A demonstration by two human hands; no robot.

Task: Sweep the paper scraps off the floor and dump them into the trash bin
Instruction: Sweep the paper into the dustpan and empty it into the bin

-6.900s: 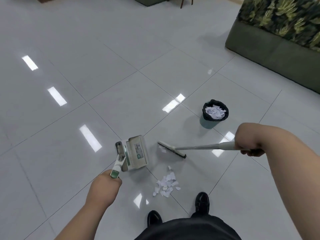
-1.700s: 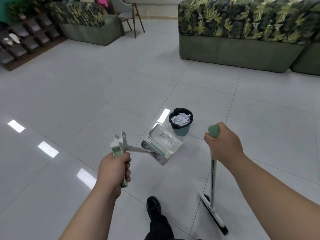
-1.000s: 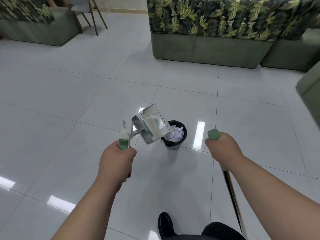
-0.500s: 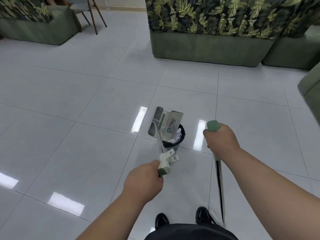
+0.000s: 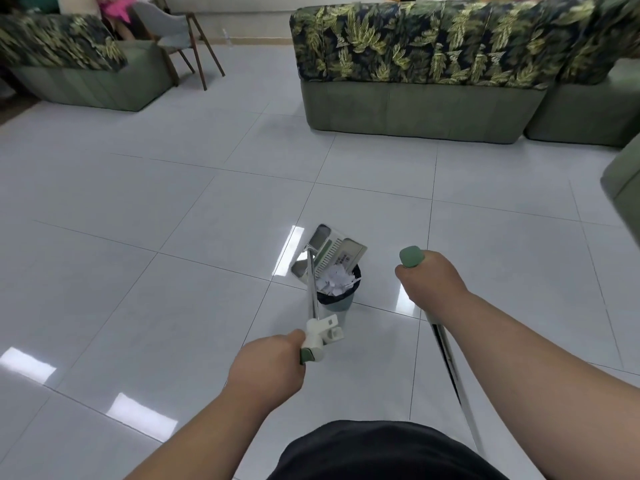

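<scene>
My left hand (image 5: 268, 367) grips the green-and-white handle of a long-handled dustpan (image 5: 330, 254). The pan is tipped over the far rim of a small teal trash bin (image 5: 337, 301) lined with a black bag. White paper scraps (image 5: 335, 278) fill the bin up to its rim. My right hand (image 5: 431, 280) holds the green-capped top of the broom (image 5: 450, 362), whose metal shaft runs down and right beside my body. The broom's head is out of sight.
A green sofa with leaf-print cushions (image 5: 415, 74) stands behind the bin. Another sofa (image 5: 79, 67) and a wooden-legged chair (image 5: 180, 39) are at the far left. A third seat's edge (image 5: 623, 181) shows at the right. Glossy grey tiles surround the bin.
The dustpan swung from my left side over the bin and tipped down at its rim. My left hand moved right and lower. The broom stays upright in my right hand.
</scene>
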